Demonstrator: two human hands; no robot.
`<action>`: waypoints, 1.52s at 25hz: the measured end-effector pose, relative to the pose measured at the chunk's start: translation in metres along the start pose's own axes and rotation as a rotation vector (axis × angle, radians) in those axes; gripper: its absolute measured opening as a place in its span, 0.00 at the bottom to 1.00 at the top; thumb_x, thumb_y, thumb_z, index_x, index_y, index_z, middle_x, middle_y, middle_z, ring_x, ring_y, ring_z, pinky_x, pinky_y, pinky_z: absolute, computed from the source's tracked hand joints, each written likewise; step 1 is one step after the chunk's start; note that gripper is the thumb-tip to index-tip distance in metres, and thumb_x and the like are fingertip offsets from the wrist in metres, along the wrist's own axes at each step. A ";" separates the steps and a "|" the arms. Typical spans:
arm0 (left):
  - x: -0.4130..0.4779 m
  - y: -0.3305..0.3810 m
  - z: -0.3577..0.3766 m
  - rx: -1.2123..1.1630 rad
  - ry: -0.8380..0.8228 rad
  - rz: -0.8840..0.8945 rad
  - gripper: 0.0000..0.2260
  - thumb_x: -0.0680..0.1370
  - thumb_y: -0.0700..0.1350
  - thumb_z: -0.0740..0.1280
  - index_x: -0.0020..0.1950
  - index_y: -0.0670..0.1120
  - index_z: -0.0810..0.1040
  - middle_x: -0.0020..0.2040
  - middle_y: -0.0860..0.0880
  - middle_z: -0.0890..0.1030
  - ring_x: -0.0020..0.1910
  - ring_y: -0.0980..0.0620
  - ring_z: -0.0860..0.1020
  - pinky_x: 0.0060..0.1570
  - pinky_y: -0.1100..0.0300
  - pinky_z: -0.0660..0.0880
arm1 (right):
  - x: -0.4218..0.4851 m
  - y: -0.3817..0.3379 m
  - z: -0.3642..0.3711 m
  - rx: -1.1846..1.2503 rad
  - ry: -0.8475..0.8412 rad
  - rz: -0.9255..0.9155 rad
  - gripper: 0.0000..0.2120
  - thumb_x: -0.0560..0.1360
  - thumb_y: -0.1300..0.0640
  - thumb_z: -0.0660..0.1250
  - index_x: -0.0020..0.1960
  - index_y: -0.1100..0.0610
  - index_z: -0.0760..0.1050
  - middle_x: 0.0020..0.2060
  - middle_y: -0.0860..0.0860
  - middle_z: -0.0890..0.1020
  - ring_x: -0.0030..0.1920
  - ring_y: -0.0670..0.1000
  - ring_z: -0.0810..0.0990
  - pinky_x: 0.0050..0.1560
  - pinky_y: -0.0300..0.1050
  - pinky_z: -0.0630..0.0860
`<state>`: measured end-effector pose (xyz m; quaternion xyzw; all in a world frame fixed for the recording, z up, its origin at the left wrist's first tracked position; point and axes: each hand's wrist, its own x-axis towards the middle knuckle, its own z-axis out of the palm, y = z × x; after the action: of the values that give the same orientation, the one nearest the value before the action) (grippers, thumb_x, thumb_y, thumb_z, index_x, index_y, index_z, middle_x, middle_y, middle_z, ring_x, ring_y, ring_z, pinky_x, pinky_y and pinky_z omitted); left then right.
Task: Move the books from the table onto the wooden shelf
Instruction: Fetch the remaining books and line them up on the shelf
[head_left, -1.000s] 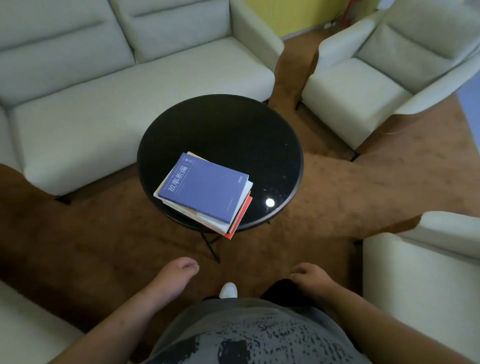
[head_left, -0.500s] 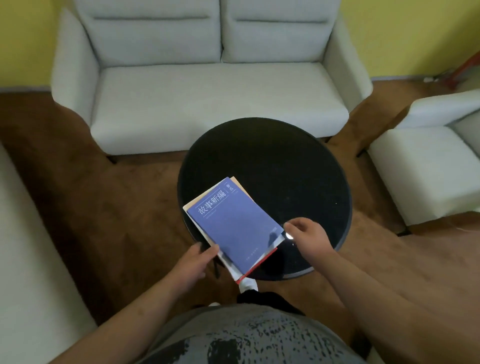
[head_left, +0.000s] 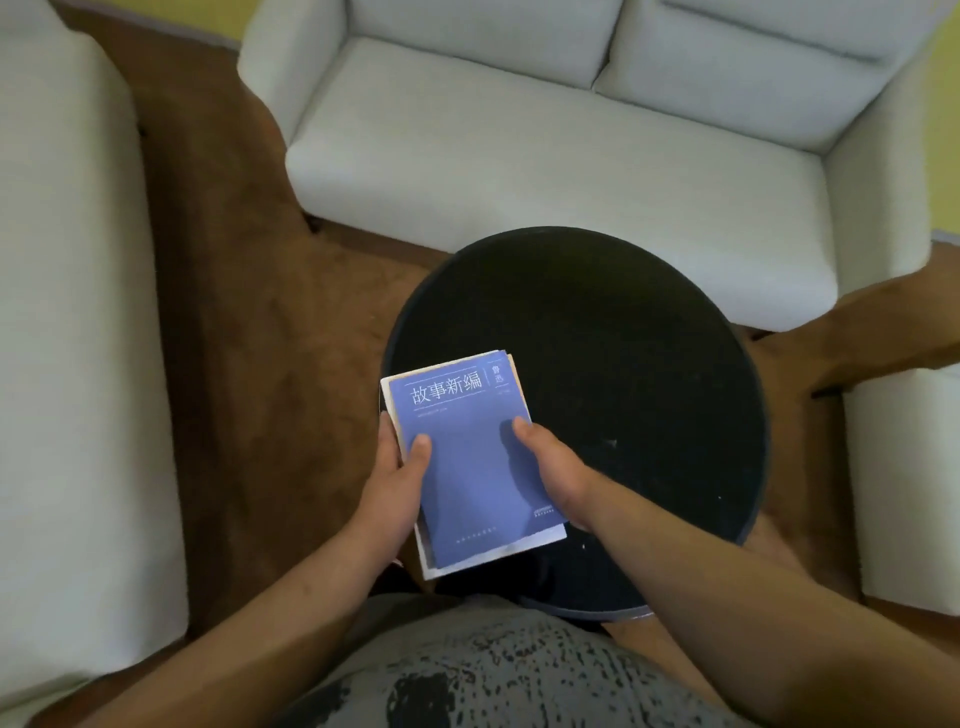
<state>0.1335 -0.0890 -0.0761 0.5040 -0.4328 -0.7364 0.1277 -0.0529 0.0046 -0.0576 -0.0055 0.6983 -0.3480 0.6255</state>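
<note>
1. Left hand (head_left: 397, 478) was clamped on the left edge of the stack of books (head_left: 470, 499), thumb on the cover, fingers tucked beneath.
2. Right hand (head_left: 550, 467) gripped the stack's right edge likewise, thumb on top.
3. Blue book (head_left: 457, 415) lay topmost, with paler edges showing under it.
4. The stack was at the near-left rim of the round black table (head_left: 623, 338), overhanging it. Lifted or resting: could not tell.
5. Pale sofa (head_left: 519, 156) stood beyond the table, on brown carpet (head_left: 260, 338).

Blue book (head_left: 467, 457) – black table (head_left: 623, 338)
</note>
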 end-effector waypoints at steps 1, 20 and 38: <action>0.001 -0.003 0.000 -0.057 -0.006 -0.041 0.23 0.74 0.68 0.65 0.68 0.66 0.69 0.65 0.54 0.80 0.62 0.47 0.82 0.63 0.37 0.76 | 0.001 0.001 0.001 0.009 -0.016 -0.006 0.26 0.83 0.40 0.58 0.74 0.55 0.69 0.64 0.57 0.82 0.60 0.59 0.83 0.59 0.57 0.79; -0.049 -0.065 -0.018 -0.357 0.008 -0.139 0.21 0.76 0.52 0.68 0.68 0.47 0.75 0.62 0.40 0.83 0.58 0.38 0.83 0.60 0.37 0.78 | -0.017 0.048 0.007 -0.144 -0.239 -0.065 0.24 0.83 0.43 0.59 0.77 0.50 0.63 0.64 0.50 0.81 0.57 0.47 0.83 0.46 0.40 0.77; -0.037 -0.079 -0.047 -0.404 -0.099 -0.189 0.30 0.69 0.56 0.73 0.69 0.48 0.74 0.64 0.39 0.81 0.59 0.38 0.81 0.60 0.38 0.76 | -0.003 0.048 0.020 -0.165 -0.192 -0.068 0.58 0.57 0.23 0.74 0.76 0.55 0.62 0.66 0.52 0.80 0.66 0.54 0.79 0.69 0.55 0.72</action>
<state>0.2106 -0.0431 -0.1190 0.4696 -0.2333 -0.8407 0.1349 -0.0145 0.0331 -0.0781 -0.1140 0.6610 -0.3083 0.6745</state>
